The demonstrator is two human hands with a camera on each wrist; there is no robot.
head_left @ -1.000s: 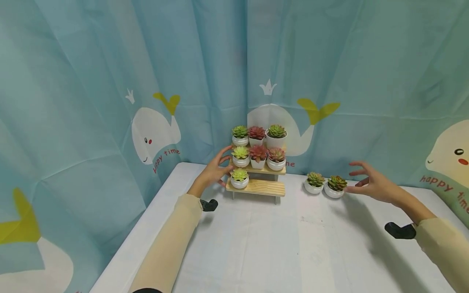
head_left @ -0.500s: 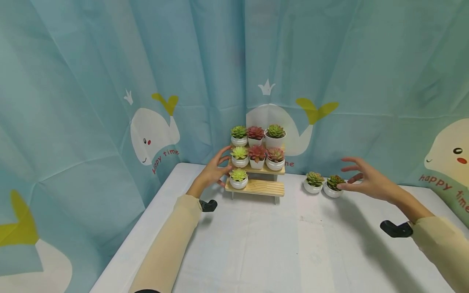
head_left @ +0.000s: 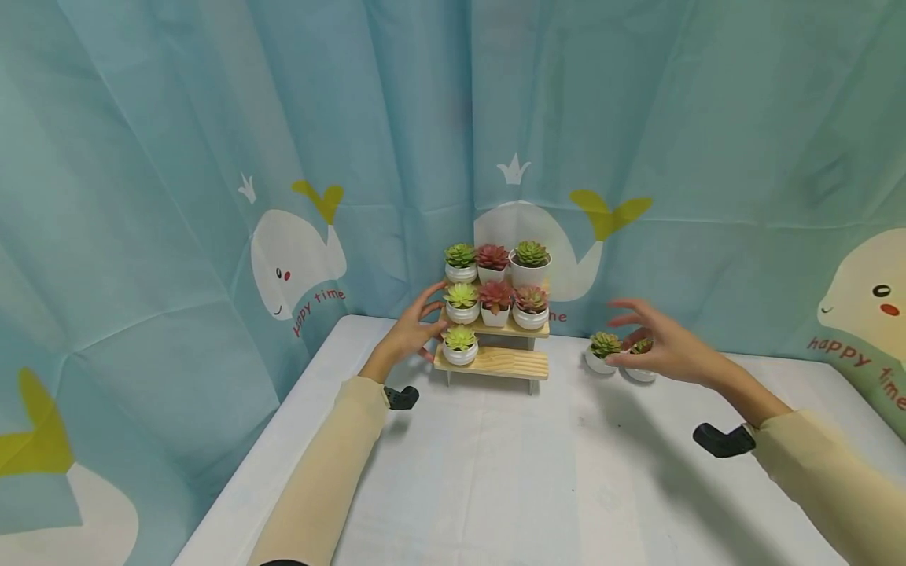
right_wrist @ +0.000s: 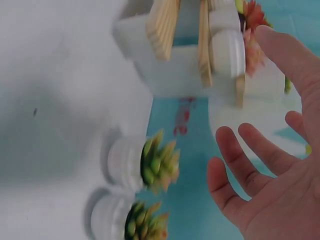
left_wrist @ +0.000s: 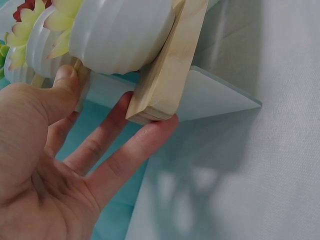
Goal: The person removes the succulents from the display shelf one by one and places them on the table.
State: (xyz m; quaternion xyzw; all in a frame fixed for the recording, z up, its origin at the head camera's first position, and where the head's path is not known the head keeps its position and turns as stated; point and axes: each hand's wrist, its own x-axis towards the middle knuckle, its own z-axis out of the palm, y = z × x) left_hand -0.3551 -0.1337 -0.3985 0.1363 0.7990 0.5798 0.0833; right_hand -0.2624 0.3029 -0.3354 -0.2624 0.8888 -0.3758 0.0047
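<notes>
A three-tier wooden stand (head_left: 517,363) holds small potted succulents. One yellow-green succulent (head_left: 460,346) sits at the left of its lowest shelf; bare wood shows to the right. My left hand (head_left: 406,336) is at the stand's left side. In the left wrist view, its thumb (left_wrist: 65,82) touches a shelf's end and an extended finger (left_wrist: 150,137) reaches the lowest board's corner. Over two white-potted succulents on the table, my right hand (head_left: 668,346) hovers with spread, loosely bent fingers and nothing in them. It partly hides the right pot (head_left: 641,376); the left pot (head_left: 600,362) shows near its thumb.
Green and red succulents (head_left: 495,295) fill the upper two shelves. A light blue whale-print curtain (head_left: 396,157) hangs directly behind the white-covered table (head_left: 495,472). Dark wrist cameras (head_left: 723,440) stick out below both forearms.
My right hand has moved left, from beside the right-hand pot to over it and close to the left-hand one. The left hand and the plants stay put.
</notes>
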